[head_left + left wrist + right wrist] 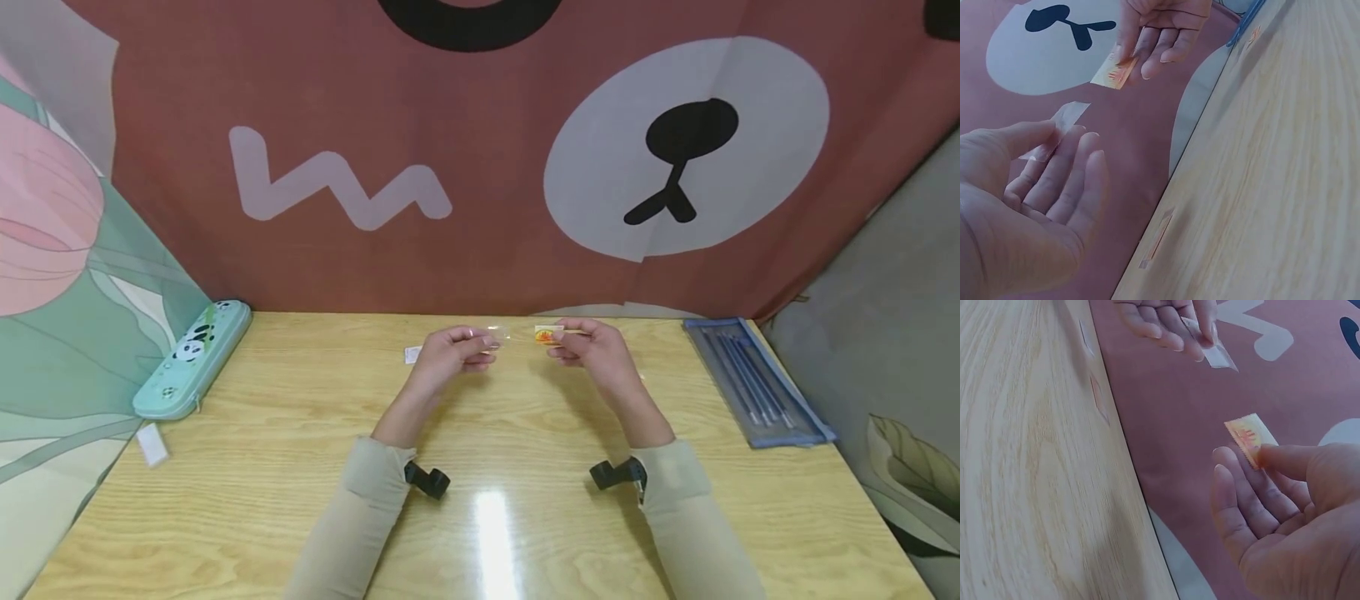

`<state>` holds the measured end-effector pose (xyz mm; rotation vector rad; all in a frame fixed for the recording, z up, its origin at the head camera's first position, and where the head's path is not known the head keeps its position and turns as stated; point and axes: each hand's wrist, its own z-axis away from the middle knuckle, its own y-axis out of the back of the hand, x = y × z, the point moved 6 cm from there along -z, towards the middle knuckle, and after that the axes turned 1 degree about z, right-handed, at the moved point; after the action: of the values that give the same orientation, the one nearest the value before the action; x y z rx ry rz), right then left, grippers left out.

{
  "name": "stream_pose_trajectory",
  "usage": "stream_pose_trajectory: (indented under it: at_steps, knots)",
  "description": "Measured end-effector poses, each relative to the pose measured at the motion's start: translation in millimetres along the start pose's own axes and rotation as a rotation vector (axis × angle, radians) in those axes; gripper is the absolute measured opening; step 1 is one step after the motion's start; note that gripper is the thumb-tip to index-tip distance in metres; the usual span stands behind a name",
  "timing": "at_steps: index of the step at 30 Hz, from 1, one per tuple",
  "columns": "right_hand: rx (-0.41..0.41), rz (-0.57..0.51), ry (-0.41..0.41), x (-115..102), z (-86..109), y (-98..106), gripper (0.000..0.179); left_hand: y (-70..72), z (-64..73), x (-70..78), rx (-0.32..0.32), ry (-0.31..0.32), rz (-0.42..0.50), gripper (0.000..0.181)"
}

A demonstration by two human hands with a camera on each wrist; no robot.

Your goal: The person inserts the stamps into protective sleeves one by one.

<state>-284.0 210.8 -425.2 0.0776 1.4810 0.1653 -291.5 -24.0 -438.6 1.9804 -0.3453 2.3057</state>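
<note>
In front of the table's back edge, my two hands are raised and apart. Between thumb and fingers, my left hand pinches a small piece of clear, whitish film. My right hand pinches a small yellow-and-orange piece with a jagged edge and a sun-like print; its exact kind is unclear. In the left wrist view, this printed piece is above and to the right of the film, with a gap between them. Part of each piece is covered by the thumb and fingers.
On the wooden table, a mint pencil case with pandas lies at the left, near a small white block. A blue zip pouch with several thin sticks is at the right. Behind my left hand lies a small white piece. A reddish cloth hangs behind.
</note>
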Motion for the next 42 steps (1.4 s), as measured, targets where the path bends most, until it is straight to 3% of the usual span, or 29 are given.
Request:
stream_pose_trajectory:
  at_steps: [9, 17, 26, 42]
  knots:
    - [0.0, 0.022, -0.026, 1, 3.4, -4, 0.035, 0.7, -1.9, -3.1, 0.007, 0.002, -0.031, 0.012]
    - [-0.019, 0.037, -0.038, 3, 1.9, -8, 0.036, 1.6, -2.6, -6.2, 0.011, 0.015, -0.004, 0.027]
    - [-0.05, 0.032, -0.034, 1, 4.1, -15, 0.035, -0.3, -2.2, -5.5, 0.003, 0.021, -0.003, 0.027]
    - [-0.032, -0.06, -0.009, -4, 5.4, -22, 0.025, -2.9, -2.0, -5.4, 0.019, 0.029, -0.014, 0.028]
